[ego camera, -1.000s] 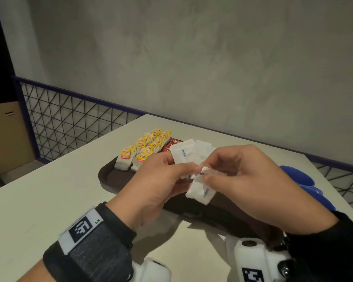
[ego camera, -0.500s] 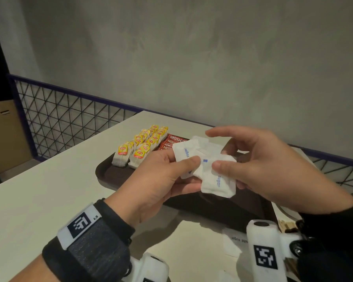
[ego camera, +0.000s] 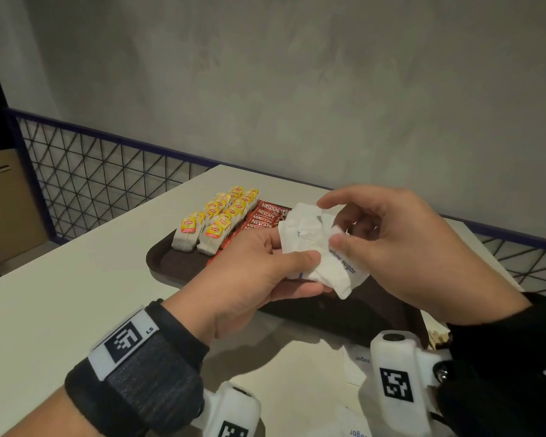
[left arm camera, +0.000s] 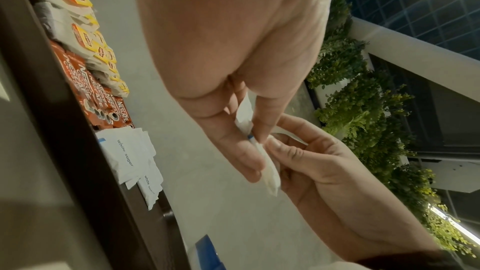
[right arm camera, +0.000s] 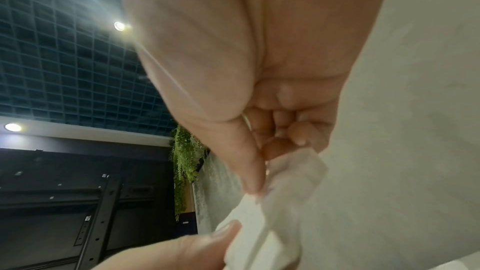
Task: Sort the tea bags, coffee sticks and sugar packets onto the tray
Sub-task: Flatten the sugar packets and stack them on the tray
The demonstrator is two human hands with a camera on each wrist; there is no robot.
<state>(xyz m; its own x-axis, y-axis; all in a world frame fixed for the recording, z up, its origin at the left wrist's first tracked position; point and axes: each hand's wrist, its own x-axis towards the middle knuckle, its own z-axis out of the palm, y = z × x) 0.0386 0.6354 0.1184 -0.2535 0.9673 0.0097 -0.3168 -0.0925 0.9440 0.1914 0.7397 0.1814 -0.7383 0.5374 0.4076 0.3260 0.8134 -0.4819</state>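
Above the dark brown tray [ego camera: 171,263], both hands hold a small stack of white sugar packets [ego camera: 316,244]. My left hand [ego camera: 265,266] grips the stack from below, thumb on top. My right hand [ego camera: 353,231] pinches the stack's right side between thumb and fingers [right arm camera: 249,163]. On the tray's far left stand rows of yellow-tagged tea bags [ego camera: 215,219], with red coffee sticks [ego camera: 262,219] beside them. The left wrist view shows more sugar packets [left arm camera: 127,155] lying on the tray next to the coffee sticks [left arm camera: 103,100].
Loose sugar packets [ego camera: 356,364] lie on the white table [ego camera: 60,294] near its front, by my right wrist. A blue object [left arm camera: 207,252] sits past the tray's right end. A wire-mesh railing [ego camera: 92,181] runs behind the table, under a grey wall.
My right hand has shifted its pinch on the packets, fingers now arched over the stack's top. The stack sits a little more fanned. The head view has tilted slightly.
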